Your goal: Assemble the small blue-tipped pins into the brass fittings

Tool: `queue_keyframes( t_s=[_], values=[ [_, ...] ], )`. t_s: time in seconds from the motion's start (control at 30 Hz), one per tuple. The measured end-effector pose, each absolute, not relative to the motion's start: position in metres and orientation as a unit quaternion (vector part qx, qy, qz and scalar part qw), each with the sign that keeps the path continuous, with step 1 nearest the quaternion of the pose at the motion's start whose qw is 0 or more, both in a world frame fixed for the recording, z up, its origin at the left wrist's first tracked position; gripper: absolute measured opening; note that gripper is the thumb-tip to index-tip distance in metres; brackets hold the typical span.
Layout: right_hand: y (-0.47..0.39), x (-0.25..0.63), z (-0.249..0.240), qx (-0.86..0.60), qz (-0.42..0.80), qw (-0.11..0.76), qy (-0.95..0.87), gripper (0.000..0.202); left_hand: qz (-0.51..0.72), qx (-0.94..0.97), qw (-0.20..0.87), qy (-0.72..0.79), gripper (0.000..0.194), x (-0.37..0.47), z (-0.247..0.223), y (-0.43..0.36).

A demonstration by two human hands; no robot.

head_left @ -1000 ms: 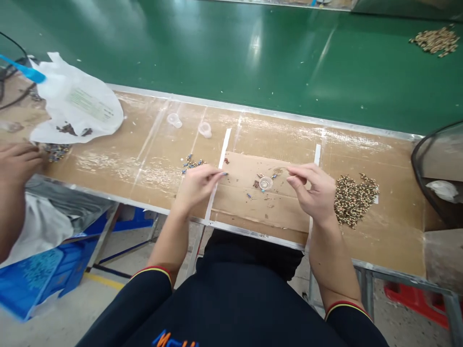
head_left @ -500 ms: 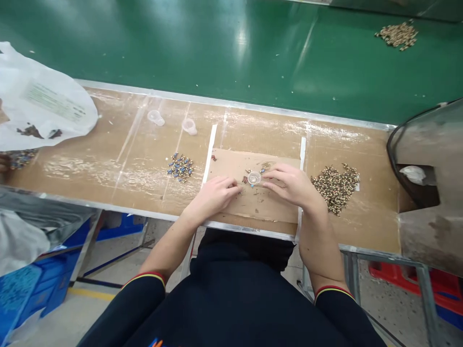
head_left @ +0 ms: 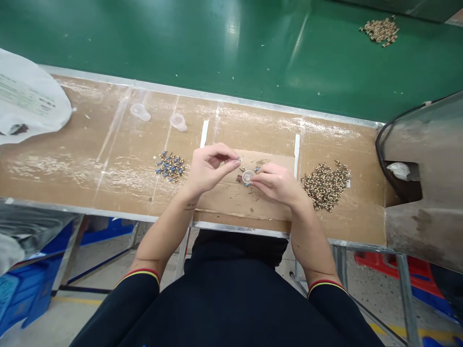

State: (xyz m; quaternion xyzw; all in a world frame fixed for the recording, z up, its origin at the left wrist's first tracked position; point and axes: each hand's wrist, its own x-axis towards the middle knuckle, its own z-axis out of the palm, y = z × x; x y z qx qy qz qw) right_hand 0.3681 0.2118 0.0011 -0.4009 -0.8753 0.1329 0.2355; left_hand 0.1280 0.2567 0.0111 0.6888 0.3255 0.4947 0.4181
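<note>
My left hand [head_left: 211,168] is raised over the left part of the cardboard sheet [head_left: 231,202], thumb and forefinger pinched on a tiny pale piece [head_left: 239,159] whose kind is too small to make out. My right hand [head_left: 277,182] is closed in a pinch, its fingertips at the right edge of a small clear plastic cup [head_left: 247,175]. What those fingertips hold, if anything, is hidden. Small reddish-brown pieces [head_left: 239,178] lie left of the cup, and a blue piece [head_left: 247,184] sits at its near side. A few small brass-and-blue parts [head_left: 257,169] lie behind it.
Brass parts with blue pieces [head_left: 170,166] are heaped on the left; a larger heap of brass parts [head_left: 326,187] lies on the right. Two clear cups [head_left: 140,112] stand farther left, near a white bag [head_left: 32,101]. Another brass heap [head_left: 380,31] rests on the green surface [head_left: 202,43].
My left hand has lifted from the cardboard and moved up and away from me, now pinching a tiny piece. My right fingers have closed together at the cup's edge. The view has shifted slightly.
</note>
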Motion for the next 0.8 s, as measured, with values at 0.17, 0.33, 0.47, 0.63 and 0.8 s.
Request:
queue_keyframes(
  t_s=[0.17, 0.33, 0.47, 0.63, 0.8],
  values=[
    [0.213, 0.363, -0.001, -0.414, 0.123, 0.256, -0.865, 0.026, 0.522, 0.600, 0.522, 0.309, 0.035, 0.136, -0.016, 0.262],
    [0.210, 0.360, 0.011, -0.445, 0.118, 0.340, -0.820, 0.017, 0.497, 0.595, 0.547, 0.315, 0.031, 0.135, -0.019, 0.253],
    [0.203, 0.356, 0.020, -0.465, 0.057, 0.504, -0.725, 0.013, 0.483, 0.712, 0.410, 0.301, 0.012, 0.142, -0.011, 0.243],
    [0.195, 0.347, 0.020, -0.504, 0.029, 0.559, -0.658, 0.025, 0.457, 0.783, 0.316, 0.280, 0.020, 0.149, -0.007, 0.232],
    [0.193, 0.343, 0.019, -0.471, 0.072, 0.565, -0.674, 0.015, 0.468, 0.772, 0.313, 0.295, 0.007, 0.149, -0.003, 0.228]
  ],
)
